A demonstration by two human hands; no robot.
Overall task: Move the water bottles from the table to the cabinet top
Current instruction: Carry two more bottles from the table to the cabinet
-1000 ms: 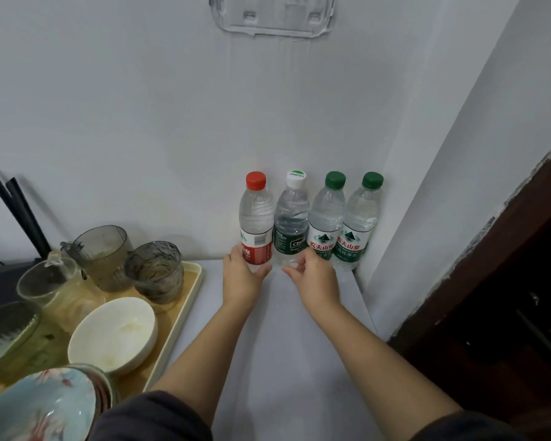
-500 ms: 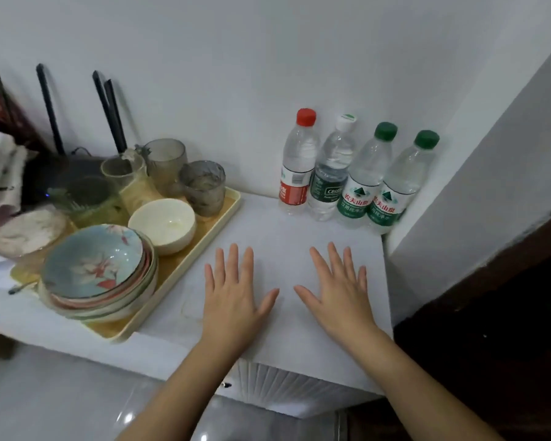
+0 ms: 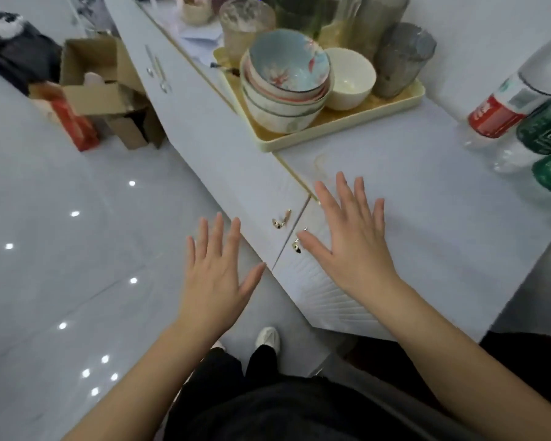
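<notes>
Left hand (image 3: 217, 275): open, fingers straight and spread, palm down, holding nothing; it is positioned in front of the cabinet doors, over the floor (image 3: 61, 256). Right hand (image 3: 350, 237): open, fingers straight and spread, palm down, holding nothing; it is positioned over the front edge of the cabinet top (image 3: 427, 192). Whether the right hand touches the surface cannot be determined. The water bottles (image 3: 522, 128) stand on the cabinet top at the far right, grouped tightly together and cut off by the picture edge; their caps are out of view. One red-labelled bottle (image 3: 497, 114) is nearest the tray, with the green-labelled bottles (image 3: 549, 132) just beside it. The group is well apart from both hands. A yellow tray (image 3: 341, 132) sits on the cabinet top to the left of the bottles. It carries a stack of patterned bowls (image 3: 283, 87), a white bowl (image 3: 349, 78) touching the stack, and several glasses (image 3: 401, 58) behind them. Two gold door handles (image 3: 281, 219) are mounted on the cabinet front between the hands. A cardboard box (image 3: 102, 87) lies open on the floor at upper left.
</notes>
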